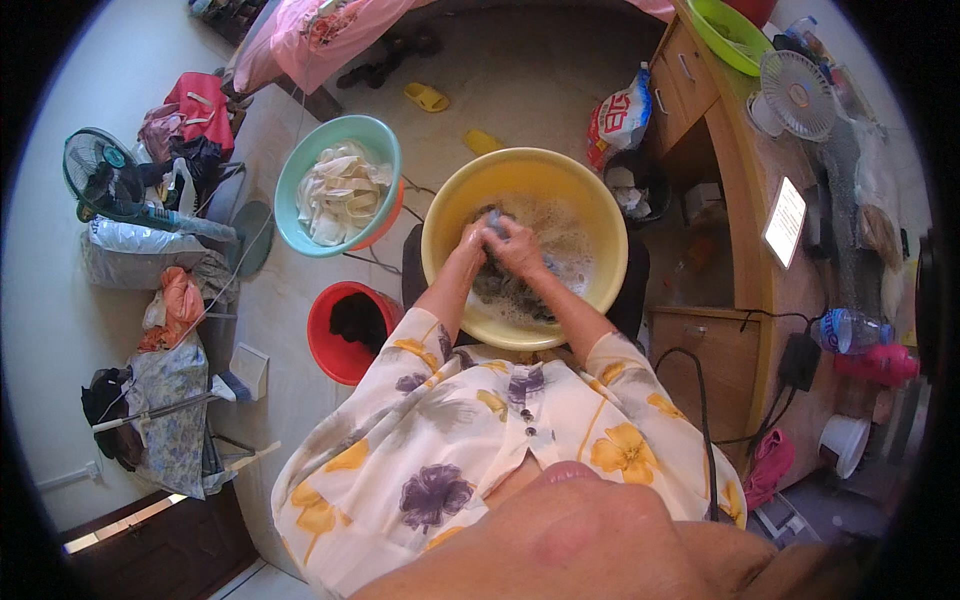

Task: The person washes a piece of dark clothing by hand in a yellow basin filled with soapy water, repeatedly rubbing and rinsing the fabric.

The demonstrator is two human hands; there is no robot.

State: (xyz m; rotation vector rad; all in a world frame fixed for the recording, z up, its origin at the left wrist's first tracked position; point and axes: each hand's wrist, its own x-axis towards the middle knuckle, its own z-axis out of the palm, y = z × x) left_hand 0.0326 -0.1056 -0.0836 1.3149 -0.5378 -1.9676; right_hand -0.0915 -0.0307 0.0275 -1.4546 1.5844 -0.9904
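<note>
A yellow plastic basin (611, 270) stands before me, between my knees, holding cloudy, sudsy water (570, 232). Both hands meet over its left half. My left hand (474, 234) and my right hand (516, 246) grip a wet dark grey cloth (495, 219), bunched up between them. Part of the cloth is hidden by my fingers. Below my wrists, more dark wet fabric (499, 285) lies in the suds; I cannot tell whether it is the same piece.
At left, a turquoise basin (289, 217) of white laundry (341, 195) rests on something orange. Nearer stands a red bucket (319, 345) with dark cloth inside. A detergent bag (619, 116) and a bin (656, 202) stand by the wooden desk (750, 225) at right. Cables (375, 259) cross the floor.
</note>
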